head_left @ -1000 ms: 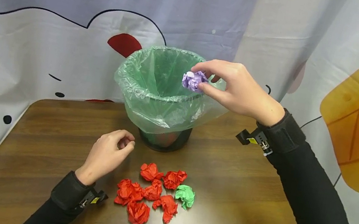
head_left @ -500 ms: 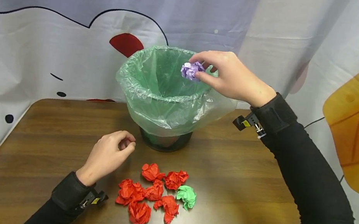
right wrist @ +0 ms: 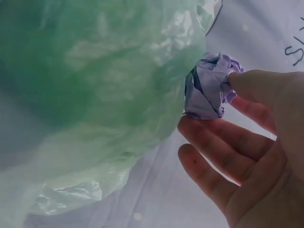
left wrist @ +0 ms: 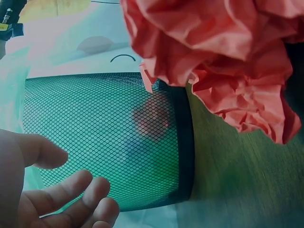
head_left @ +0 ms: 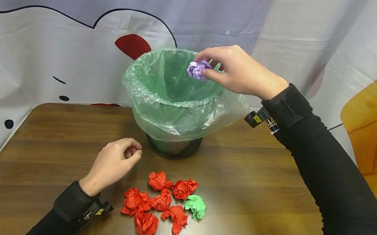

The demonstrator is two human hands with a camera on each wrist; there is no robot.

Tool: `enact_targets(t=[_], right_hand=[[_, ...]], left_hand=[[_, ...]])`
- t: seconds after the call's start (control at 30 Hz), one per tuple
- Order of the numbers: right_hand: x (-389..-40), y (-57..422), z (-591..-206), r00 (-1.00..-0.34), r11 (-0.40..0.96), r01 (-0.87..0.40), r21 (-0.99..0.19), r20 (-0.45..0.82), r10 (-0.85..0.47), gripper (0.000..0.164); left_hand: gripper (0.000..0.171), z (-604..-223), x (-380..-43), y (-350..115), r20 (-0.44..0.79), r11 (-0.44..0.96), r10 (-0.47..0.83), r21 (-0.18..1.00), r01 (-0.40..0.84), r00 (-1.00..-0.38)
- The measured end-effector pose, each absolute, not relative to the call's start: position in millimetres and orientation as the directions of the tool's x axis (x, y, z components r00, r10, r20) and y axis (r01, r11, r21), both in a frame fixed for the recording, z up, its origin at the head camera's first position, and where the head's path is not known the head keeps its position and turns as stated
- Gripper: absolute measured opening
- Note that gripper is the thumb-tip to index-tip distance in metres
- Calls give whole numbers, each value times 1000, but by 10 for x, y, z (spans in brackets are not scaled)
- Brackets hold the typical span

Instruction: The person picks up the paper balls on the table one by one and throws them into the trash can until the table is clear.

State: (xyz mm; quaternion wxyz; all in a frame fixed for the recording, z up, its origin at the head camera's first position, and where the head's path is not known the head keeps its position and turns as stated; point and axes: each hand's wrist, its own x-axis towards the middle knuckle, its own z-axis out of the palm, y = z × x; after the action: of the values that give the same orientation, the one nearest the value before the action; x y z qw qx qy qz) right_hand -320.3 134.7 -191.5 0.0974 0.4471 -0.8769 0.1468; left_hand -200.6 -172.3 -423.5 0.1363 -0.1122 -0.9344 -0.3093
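Note:
Between thumb and fingers, my right hand [head_left: 240,71] pinches a crumpled purple paper ball [head_left: 197,70] over the right part of the bin's opening. The right wrist view shows that paper ball [right wrist: 207,85] at the fingertips, against the outline of the green bag. A translucent green bag [head_left: 169,120] lines the dark mesh bin [head_left: 172,151] and hangs over its rim. My left hand [head_left: 112,163] stays low in front of the bin, fingers loosely curled and holding nothing. Several crumpled red paper balls [head_left: 145,224] and one green paper ball [head_left: 195,206] lie on the table.
The wooden table [head_left: 255,185] extends to both sides of the bin. A patterned curtain [head_left: 54,51] hangs close behind it. Through the mesh in the left wrist view, a blurred reddish shape [left wrist: 152,116] shows inside the bin.
My right hand has moved up and slightly left with the purple paper ball, farther over the bin's opening. The left hand and the paper balls on the table have stayed in place.

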Motion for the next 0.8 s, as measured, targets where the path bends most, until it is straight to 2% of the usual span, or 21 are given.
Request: enact_targets(t=[0.37,0.8], right_hand=[[-3215,1297,-1912,-612,581,-791,-193,204,-764,32],[-3136,1333,-1939,-600,578,-800,-162,206,-773,32]], left_hand=[[11,-4236,-1986,-1718,303,786,120,552,277,-945],[11,-4248,-1964,-1732,298,783,130,555,283,-946]])
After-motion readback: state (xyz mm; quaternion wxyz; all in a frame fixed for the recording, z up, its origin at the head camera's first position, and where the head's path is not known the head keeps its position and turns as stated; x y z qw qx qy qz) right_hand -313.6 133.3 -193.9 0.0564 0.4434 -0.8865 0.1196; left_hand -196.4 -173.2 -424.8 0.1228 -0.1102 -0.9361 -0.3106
